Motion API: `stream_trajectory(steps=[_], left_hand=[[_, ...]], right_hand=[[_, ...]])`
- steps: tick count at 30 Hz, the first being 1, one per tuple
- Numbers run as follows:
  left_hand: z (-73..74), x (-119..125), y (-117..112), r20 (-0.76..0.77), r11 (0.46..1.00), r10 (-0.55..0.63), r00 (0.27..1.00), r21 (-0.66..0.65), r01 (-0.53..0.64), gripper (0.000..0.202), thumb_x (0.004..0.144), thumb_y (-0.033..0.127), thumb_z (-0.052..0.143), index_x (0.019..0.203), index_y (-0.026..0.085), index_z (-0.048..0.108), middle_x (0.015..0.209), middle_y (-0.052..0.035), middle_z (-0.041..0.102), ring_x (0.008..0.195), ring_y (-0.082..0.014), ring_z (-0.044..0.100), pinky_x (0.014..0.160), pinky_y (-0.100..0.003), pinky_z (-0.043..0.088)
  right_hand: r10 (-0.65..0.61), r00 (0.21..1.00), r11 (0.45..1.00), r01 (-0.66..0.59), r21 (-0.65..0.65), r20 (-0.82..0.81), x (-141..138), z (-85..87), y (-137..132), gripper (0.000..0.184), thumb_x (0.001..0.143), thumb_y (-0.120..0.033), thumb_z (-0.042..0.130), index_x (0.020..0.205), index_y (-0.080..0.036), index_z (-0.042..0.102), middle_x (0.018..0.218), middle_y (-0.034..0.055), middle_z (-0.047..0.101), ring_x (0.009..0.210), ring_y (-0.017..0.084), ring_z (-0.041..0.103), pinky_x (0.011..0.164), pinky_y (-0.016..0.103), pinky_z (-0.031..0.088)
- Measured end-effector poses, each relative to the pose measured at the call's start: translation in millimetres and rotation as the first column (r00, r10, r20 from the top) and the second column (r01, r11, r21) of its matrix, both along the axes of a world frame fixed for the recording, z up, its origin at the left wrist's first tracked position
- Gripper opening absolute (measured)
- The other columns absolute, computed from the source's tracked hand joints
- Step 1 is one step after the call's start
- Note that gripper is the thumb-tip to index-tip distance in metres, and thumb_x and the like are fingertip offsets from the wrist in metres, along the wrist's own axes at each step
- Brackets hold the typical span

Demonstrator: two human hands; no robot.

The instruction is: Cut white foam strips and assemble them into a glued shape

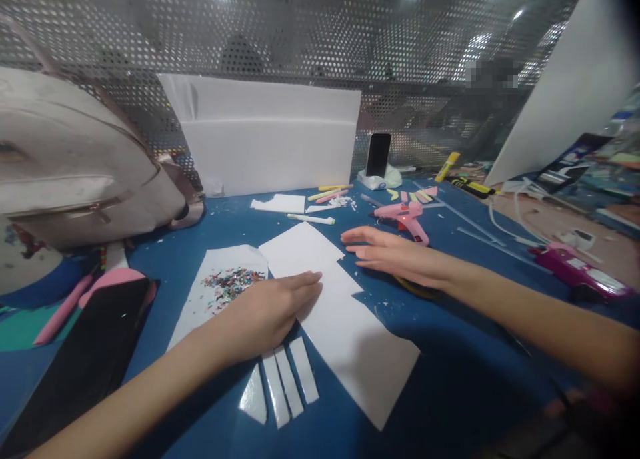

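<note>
Bag (75, 172), pale, on desk (170, 252). Confetti (233, 285), multicoloured, scattered on paper (187, 325). Left hand (267, 315): fingers straight, close together, resting on sheets; underside hidden. Strips (289, 382), white, four, on near side of left hand. Sheets (345, 325), white, overlapping, mid-desk, between hands. Phone (379, 155), upright, well behind sheets. Right hand (387, 255): wide, fingers extended, no object visible in it, just beside sheets. Glue gun (403, 215), pink, beyond right hand. Device (583, 272), magenta, far right.
</note>
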State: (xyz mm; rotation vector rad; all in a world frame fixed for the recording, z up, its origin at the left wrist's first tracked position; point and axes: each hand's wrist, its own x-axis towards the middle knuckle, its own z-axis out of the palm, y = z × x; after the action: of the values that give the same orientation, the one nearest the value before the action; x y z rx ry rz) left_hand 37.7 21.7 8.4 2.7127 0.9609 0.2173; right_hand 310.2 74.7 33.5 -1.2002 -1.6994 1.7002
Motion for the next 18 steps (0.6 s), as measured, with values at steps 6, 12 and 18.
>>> stream_trajectory(steps=[6, 12, 18], left_hand=[[-0.9, 1.8, -0.9, 0.03, 0.999, -0.03, 0.999, 0.011, 0.03, 0.045, 0.095, 0.013, 0.036, 0.139, 0.015, 0.046, 0.148, -0.0125, 0.046, 0.128, -0.0264, 0.054, 0.099, -0.043, 0.053], [-1.3, 2.2, -2.1, 0.031, 0.999, -0.033, 0.999, 0.014, 0.033, 0.048, 0.094, 0.014, 0.037, 0.142, 0.011, 0.041, 0.149, -0.0155, 0.044, 0.133, -0.028, 0.048, 0.1, -0.045, 0.052], [-1.9, 2.9, -1.2, 0.033, 0.999, -0.037, 0.999, 0.007, 0.037, 0.047, 0.095, 0.015, 0.037, 0.142, 0.011, 0.042, 0.15, -0.0162, 0.043, 0.134, -0.0265, 0.047, 0.104, -0.043, 0.049]], right_hand=[[-0.111, 0.984, 0.932, 0.054, -0.359, -0.141, -9.6, 6.7, 8.7, 0.022, 0.086, -0.019, 0.065, 0.108, -0.022, 0.066, 0.138, 0.0071, 0.051, 0.129, 0.022, 0.049, 0.103, 0.036, 0.049], [-0.199, 0.97, 0.895, 0.12, -0.43, -0.143, -14.2, 4.8, 12.4, 0.014, 0.087, -0.016, 0.061, 0.1, -0.019, 0.067, 0.125, 0.0082, 0.058, 0.116, 0.019, 0.057, 0.097, 0.036, 0.052], [-0.193, 0.973, 0.901, 0.124, -0.416, -0.127, -15.2, 5.9, 9.6, 0.011, 0.085, -0.015, 0.064, 0.094, -0.018, 0.069, 0.115, 0.0078, 0.064, 0.108, 0.017, 0.061, 0.097, 0.032, 0.052]])
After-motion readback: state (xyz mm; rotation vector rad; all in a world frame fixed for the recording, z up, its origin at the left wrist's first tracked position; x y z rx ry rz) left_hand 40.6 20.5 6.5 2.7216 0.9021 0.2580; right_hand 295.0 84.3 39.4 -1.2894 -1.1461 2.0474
